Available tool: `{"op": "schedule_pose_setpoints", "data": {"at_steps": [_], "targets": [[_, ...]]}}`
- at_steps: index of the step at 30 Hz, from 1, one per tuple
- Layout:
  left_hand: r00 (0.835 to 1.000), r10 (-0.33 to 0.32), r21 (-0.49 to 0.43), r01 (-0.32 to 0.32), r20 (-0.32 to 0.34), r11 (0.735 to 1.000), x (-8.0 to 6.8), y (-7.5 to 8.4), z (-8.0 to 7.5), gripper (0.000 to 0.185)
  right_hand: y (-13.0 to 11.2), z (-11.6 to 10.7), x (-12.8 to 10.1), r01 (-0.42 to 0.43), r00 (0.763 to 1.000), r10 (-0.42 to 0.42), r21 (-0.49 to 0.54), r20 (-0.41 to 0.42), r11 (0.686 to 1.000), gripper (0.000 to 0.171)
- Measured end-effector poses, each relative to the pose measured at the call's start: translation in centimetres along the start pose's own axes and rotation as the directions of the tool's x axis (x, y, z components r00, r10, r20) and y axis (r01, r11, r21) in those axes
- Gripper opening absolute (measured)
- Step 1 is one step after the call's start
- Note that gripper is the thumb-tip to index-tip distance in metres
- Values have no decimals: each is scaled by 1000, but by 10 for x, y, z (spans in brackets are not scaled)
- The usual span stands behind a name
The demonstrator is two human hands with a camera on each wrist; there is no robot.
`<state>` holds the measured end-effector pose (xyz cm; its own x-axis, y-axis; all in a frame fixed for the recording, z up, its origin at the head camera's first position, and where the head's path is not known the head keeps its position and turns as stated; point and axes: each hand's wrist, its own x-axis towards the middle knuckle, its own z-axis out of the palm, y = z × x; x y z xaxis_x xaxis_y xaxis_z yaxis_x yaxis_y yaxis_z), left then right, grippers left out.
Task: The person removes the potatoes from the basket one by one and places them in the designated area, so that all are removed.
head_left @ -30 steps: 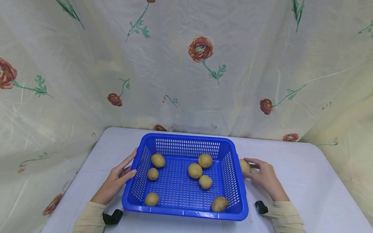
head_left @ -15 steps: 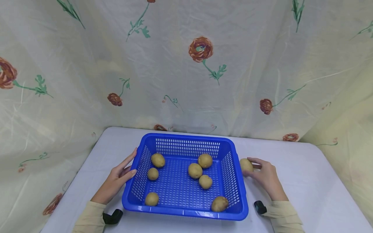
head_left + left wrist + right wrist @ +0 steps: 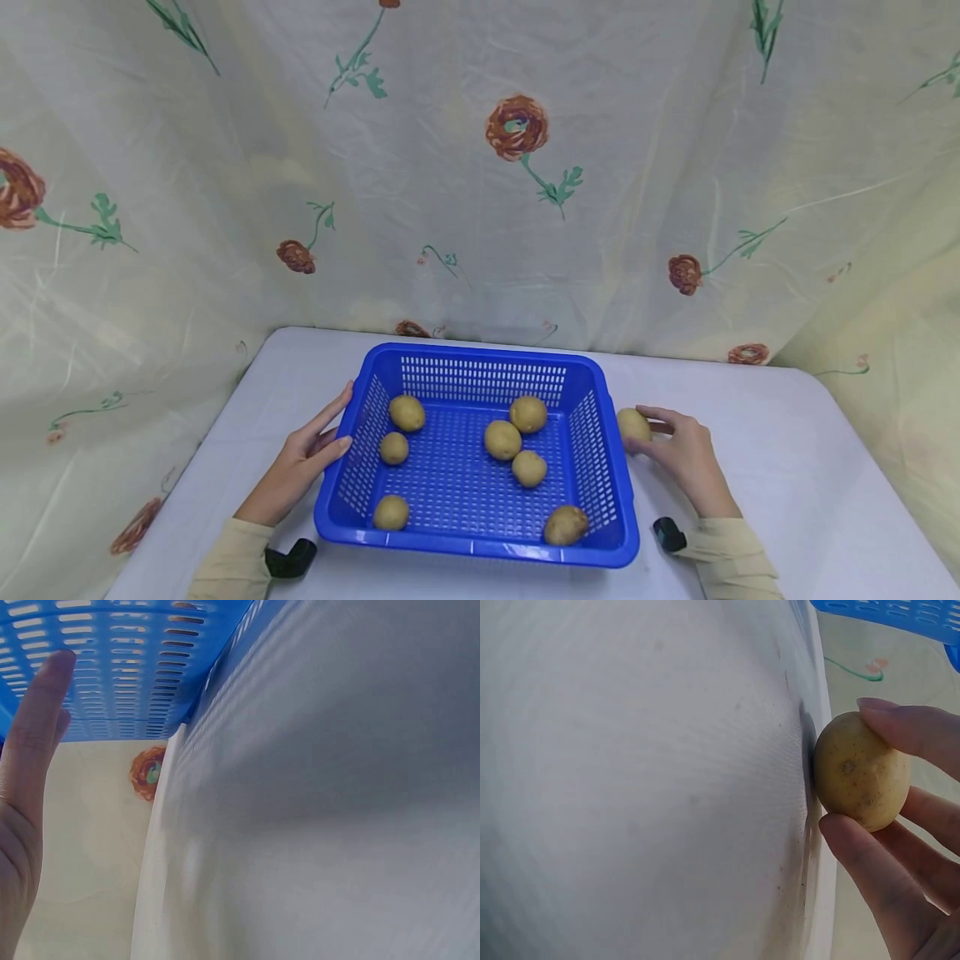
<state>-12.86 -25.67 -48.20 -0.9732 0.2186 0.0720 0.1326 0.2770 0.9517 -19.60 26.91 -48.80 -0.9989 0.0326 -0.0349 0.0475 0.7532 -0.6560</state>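
Observation:
A blue plastic basket (image 3: 474,547) with slotted walls stands in the middle of the table, with several potatoes (image 3: 502,440) spread over its floor. Against the outside of its left wall rests my left hand (image 3: 288,471), thumb and forefinger spread apart near the rim. A straight finger (image 3: 34,724) lies along the slots in the left wrist view. To the right of the basket, my right hand (image 3: 686,462) pinches another potato (image 3: 861,772) between thumb and fingers. This potato is at the tabletop, and the basket's rim partly hides it in the head view.
A white cloth covers the table (image 3: 795,467). Behind it and along both sides hangs a pale curtain (image 3: 480,183) with printed flowers. A dark wrist-worn device (image 3: 291,558) shows at the left sleeve, and another dark device (image 3: 670,534) at the right one.
My right hand and the potato in it have shifted slightly to the right, away from the basket's wall. The left hand, the basket and the potatoes inside stay where they were.

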Motion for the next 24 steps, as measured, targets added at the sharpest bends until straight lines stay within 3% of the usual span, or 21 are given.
{"op": "schedule_pose_setpoints", "data": {"at_steps": [24], "targets": [[1000,8,0,-8,3,1000,0,0,0,65,-3,-2,-2,-3,1000,3,-1,27,1000,67]]}}
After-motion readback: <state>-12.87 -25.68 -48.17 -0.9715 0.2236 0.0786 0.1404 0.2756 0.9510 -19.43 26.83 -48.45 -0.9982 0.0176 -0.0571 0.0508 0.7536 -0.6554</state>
